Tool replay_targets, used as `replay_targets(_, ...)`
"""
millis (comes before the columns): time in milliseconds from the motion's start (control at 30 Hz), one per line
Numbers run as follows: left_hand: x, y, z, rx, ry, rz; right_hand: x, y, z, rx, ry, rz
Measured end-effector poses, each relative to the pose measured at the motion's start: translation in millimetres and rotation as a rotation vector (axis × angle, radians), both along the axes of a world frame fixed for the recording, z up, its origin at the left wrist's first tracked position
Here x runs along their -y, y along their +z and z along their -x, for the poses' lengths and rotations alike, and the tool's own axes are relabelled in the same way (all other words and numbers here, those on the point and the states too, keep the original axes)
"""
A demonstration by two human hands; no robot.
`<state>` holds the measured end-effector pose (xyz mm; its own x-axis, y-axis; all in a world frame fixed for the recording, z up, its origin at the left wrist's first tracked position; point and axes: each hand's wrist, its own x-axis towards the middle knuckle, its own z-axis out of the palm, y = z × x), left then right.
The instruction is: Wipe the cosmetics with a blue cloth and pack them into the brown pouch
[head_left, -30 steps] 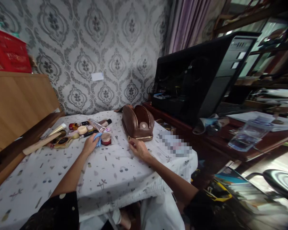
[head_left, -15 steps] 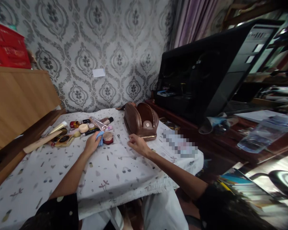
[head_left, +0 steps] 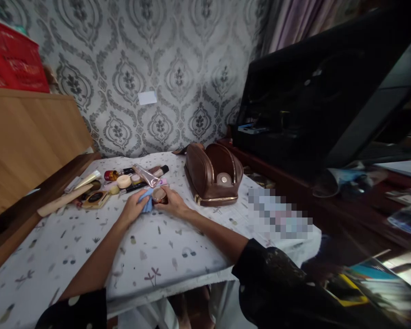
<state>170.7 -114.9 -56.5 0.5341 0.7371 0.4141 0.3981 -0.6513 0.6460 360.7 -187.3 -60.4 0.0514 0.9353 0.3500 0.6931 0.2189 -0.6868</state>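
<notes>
While your left hand (head_left: 133, 208) is gripping a crumpled light-blue cloth (head_left: 147, 202) just left of the frame's centre, your right hand (head_left: 174, 204) is closing its thumb and fingers around a small round reddish-brown jar (head_left: 160, 195) immediately beside it. Whether the jar is resting on the table or standing slightly clear of it, the view is not showing. For sound handling, you should be bracing the jar by its side wall, spreading pressure evenly, and bunching the cloth so that no loose corner is catching under your fingertips; a smooth wall is likely to be slipping under a weak pinch.

A white printed tablecloth (head_left: 140, 256) is covering the working surface and is showing slight creases. A pink metallic squeeze tube (head_left: 146, 175), a round cream-coloured pot (head_left: 123, 182) and a gold compact with a dark window (head_left: 96, 199) are lying among other cosmetics at centre left. A brown leather zip bag (head_left: 200, 176) is gaping right of centre. Grey damask wallpaper (head_left: 178, 50) is filling the upper background, a red plastic basket (head_left: 15, 59) is occupying the upper left, and a large black casing (head_left: 294, 91) is dominating the upper right.
</notes>
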Motion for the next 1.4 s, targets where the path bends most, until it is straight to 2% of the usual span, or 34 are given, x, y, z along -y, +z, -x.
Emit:
replay_targets(133,3.6,8.4,2.2,-0.021,-0.034,0.034,5.8,-1.2,-3.1,-0.137,-0.007,0.076)
replay_targets(267,5.7,14.8,6.2,-0.063,-0.091,0.14,8.3,1.5,-2.6,-0.22,-0.028,0.064)
replay_targets(333,6.5,17.3,6.9,-0.034,-0.07,0.169,10.4,4.6,-2.7,-0.23,-0.01,0.047)
replay_targets(400,8.0,21.1,5.0,0.038,0.004,0.154,12.8,7.9,-3.1,-0.24,0.029,0.039)
replay_targets(500,12.9,31.7,-3.3,0.119,0.081,0.061,15.1,10.6,-3.5,-0.227,0.089,-0.004)
replay_targets(633,23.7,47.7,-19.1,0.023,-0.03,-0.182,14.3,7.8,-3.2,-0.157,0.125,-0.131)
replay_targets(733,29.8,51.7,-28.6,-0.124,-0.08,-0.313,12.6,3.2,-3.0,-0.132,0.081,-0.136)
replay_targets(833,27.6,46.3,-31.3,-0.156,-0.056,-0.326,10.9,-0.4,-3.3,-0.134,0.05,-0.137)
replay_targets(1033,7.5,16.1,-16.6,-0.016,0.045,-0.041,3.7,-5.0,-5.3,-0.128,0.064,-0.132)
replay_targets(1133,5.2,5.7,-10.2,0.026,0.075,0.015,0.1,-7.2,-6.4,-0.113,0.053,-0.137)
replay_targets(1267,14.5,6.8,-11.2,0.031,0.09,0.035,0.4,-7.1,-7.9,-0.088,0.077,-0.174)
replay_targets(1400,25.5,10.1,-16.1,0.021,0.04,0.001,4.8,-4.6,-7.9,-0.068,0.075,-0.147)
